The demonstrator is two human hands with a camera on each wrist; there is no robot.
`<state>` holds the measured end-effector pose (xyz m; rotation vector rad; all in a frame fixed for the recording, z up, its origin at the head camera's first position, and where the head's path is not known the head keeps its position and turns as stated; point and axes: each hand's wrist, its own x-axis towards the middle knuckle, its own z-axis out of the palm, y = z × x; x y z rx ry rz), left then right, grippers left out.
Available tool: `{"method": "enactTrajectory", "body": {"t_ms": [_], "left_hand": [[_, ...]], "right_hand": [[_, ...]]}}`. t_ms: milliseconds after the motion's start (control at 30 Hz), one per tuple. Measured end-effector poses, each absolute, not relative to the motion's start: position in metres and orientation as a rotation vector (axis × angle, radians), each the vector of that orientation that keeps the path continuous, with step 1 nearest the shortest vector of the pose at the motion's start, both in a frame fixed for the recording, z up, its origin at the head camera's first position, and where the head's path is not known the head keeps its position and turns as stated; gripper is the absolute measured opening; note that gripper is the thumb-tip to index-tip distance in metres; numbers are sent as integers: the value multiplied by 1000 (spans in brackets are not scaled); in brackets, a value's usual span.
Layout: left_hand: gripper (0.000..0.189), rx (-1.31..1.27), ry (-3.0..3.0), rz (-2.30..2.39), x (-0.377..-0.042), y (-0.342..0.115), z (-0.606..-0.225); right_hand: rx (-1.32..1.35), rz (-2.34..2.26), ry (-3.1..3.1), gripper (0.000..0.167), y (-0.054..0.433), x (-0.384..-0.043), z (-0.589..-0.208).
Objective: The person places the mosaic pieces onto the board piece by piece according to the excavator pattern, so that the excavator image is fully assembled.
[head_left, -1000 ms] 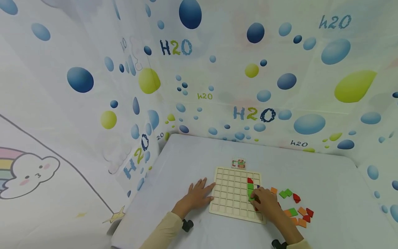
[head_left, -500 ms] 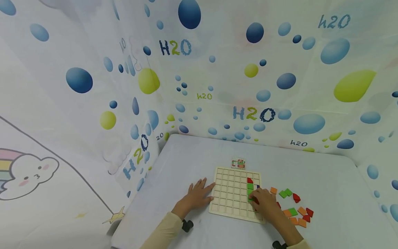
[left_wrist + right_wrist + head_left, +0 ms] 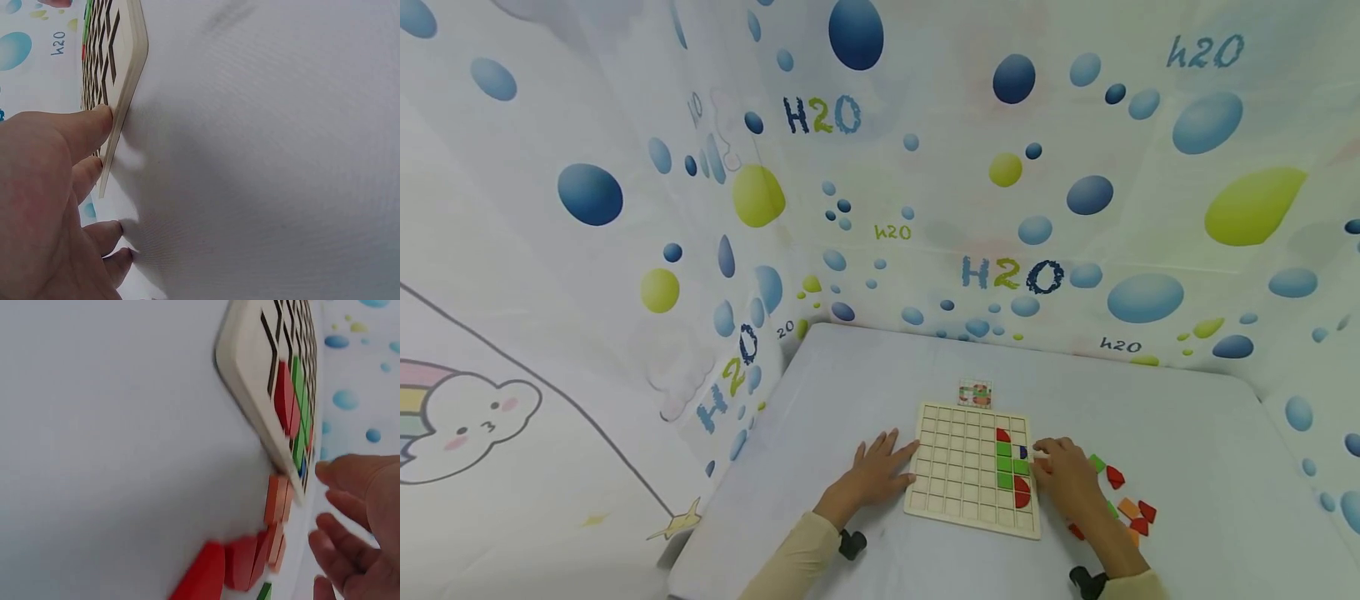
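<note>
A pale wooden grid board (image 3: 955, 467) lies on the table. In its right-hand columns sit several green square tiles (image 3: 1004, 464), red rounded tiles (image 3: 1022, 492), another red one (image 3: 1003, 435) and a dark blue piece (image 3: 1023, 452). My left hand (image 3: 872, 472) rests by the board's left edge, thumb and a finger touching the rim in the left wrist view. Just right of the board, my right hand (image 3: 1067, 479) hovers with loosely bent fingers and nothing visible between them. It hides some loose tiles in the head view; the right wrist view shows orange tiles (image 3: 275, 500) below it.
A small pattern card (image 3: 975, 393) lies beyond the board's far edge. Loose red (image 3: 1116, 477), orange (image 3: 1128, 507) and green tiles (image 3: 1097, 462) are scattered right of the board. Printed cloth walls stand behind and beside the table.
My right hand has left the board's right columns and moved right, past the edge. Green and red tiles it was covering now show. The left hand stays put.
</note>
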<state>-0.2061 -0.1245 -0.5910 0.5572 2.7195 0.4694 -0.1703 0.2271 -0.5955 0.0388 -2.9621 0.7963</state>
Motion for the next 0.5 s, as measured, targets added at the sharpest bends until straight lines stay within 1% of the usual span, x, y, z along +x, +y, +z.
{"method": "enactTrajectory", "body": {"t_ms": [100, 200, 333, 500], "left_hand": [[62, 562, 2719, 476, -205, -124, -589], [62, 560, 2719, 472, -205, -125, -588], [62, 563, 2728, 469, -204, -125, -587], [62, 564, 2730, 464, -205, -125, -591]], "right_hand": [[-99, 778, -2992, 42, 240, -176, -597], [-182, 750, -3055, 38, 248, -182, -599], [-226, 751, -3099, 30, 254, -189, -601], [-261, 757, -3070, 36, 259, -193, -603]]}}
